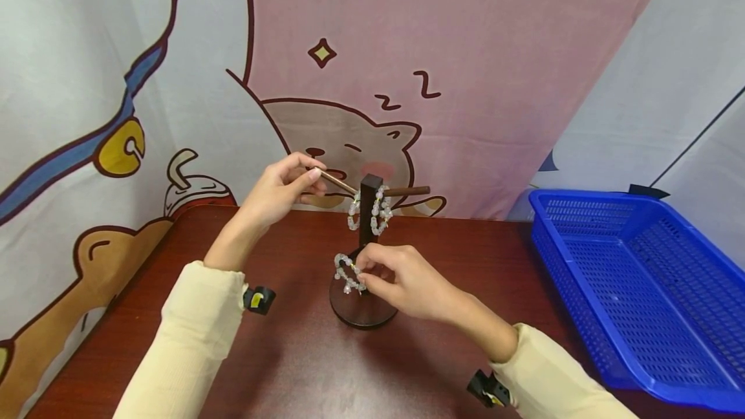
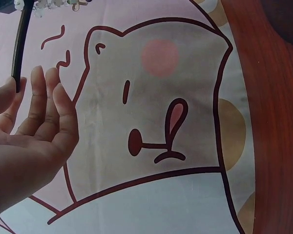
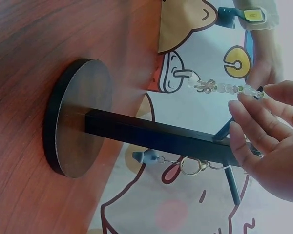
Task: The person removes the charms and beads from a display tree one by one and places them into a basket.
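A dark wooden stand (image 1: 365, 215) with a round base (image 1: 365, 315) and side pegs stands on the table. My left hand (image 1: 280, 189) pinches the tip of its left peg (image 1: 337, 181); the left wrist view shows thumb and finger on that peg (image 2: 21, 48). One clear beaded bracelet (image 1: 353, 215) hangs left of the post, another beaded bracelet (image 1: 381, 212) on the right. In front of the post my right hand (image 1: 410, 280) pinches a third beaded bracelet (image 1: 343, 271). A small charm (image 3: 205, 87) shows on it in the right wrist view.
A blue plastic basket (image 1: 582, 218) sits at the right of the brown table (image 1: 279, 348). Behind the stand hangs a cartoon-printed cloth (image 1: 495, 83). A metal ring with a blue charm (image 3: 147, 156) dangles by the post in the right wrist view.
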Tool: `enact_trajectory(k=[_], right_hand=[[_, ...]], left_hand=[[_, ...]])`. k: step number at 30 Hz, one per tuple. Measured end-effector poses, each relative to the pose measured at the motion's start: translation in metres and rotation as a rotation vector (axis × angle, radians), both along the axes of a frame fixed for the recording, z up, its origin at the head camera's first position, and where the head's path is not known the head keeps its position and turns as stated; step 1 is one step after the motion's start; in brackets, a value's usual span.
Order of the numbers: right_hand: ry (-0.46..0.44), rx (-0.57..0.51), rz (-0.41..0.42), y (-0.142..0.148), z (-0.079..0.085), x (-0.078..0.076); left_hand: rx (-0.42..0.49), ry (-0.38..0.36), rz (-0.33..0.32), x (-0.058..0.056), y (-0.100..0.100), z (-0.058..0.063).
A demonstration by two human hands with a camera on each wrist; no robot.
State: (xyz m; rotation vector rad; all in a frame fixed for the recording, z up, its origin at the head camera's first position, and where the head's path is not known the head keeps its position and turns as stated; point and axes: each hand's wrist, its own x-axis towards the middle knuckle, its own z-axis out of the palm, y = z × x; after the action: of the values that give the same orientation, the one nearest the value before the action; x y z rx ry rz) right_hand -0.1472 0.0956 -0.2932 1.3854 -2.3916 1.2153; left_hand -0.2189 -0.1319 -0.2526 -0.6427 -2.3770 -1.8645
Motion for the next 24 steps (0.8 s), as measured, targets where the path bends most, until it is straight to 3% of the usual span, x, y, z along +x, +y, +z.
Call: enact_trajectory(k=[11,24], right_hand=[[0.028,0.031,0.059,0.000,0.002,0.002],[0.005,0.036,0.004,0.014,-0.008,0.000]], left_hand=[[-0.024,0.001,0.022,0.000,0.001,0.000],[-0.032,-0.006,0.009,0.000,0.000,0.001]])
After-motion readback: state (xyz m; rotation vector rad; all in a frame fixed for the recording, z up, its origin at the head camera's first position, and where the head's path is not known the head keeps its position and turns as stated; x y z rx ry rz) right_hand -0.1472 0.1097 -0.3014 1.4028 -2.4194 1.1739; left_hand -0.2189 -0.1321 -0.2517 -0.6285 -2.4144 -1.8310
